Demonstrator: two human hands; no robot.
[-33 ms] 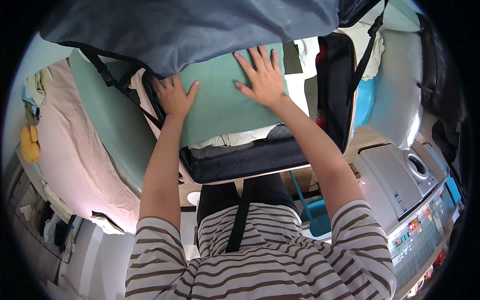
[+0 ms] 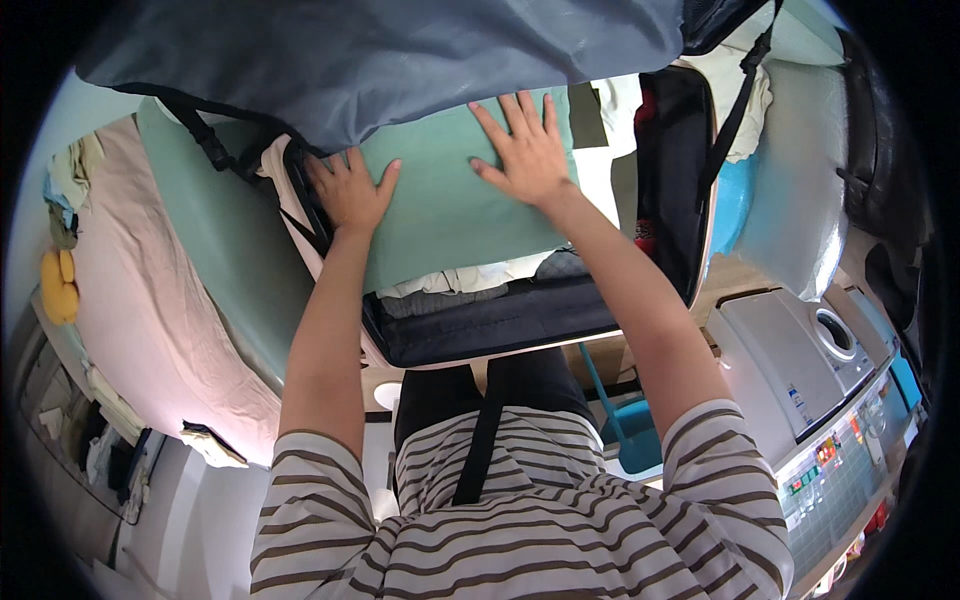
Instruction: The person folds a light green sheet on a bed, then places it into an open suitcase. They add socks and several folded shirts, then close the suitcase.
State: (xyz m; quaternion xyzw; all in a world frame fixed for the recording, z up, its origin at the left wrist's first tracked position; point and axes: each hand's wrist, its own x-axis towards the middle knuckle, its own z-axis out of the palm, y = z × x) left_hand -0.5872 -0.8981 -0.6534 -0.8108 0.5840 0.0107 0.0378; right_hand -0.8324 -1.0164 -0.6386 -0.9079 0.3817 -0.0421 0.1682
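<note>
1. The green cloth [image 2: 450, 210] lay folded and flat inside the open suitcase [image 2: 510, 325], toward its left side, on top of other textiles. Its far edge ran up to the grey panel [image 2: 400, 60], which hid whatever lay beyond.
2. My right hand [image 2: 533, 160] was palm down on the cloth near its upper right corner, fingers spread, gripping nothing.
3. My left hand [image 2: 352, 192] was open at the cloth's left edge, beside the suitcase wall, thumb over the cloth; its fingertips met the panel's hem. I noted no grasp there; how hard either palm pressed, I could not tell.
4. Below the cloth's near edge, a cream textile [image 2: 470, 276] and a dark grey textile [image 2: 445, 301] protruded. Between these and the near rim, a strip of black lining was bare.
5. Right of the cloth lay a white textile [image 2: 596, 190]. Beyond it, more bare lining left room before the right wall, with a red item [image 2: 644, 237] at the border.
6. A black strap hung at each side: the left strap [image 2: 211, 148] with its buckle outside the wall, the right strap [image 2: 735, 125] across the rim.
7. Outside, a pink sheet [image 2: 150, 260] spread at far left; a blue dustpan [image 2: 638, 445] stood below my right forearm.
</note>
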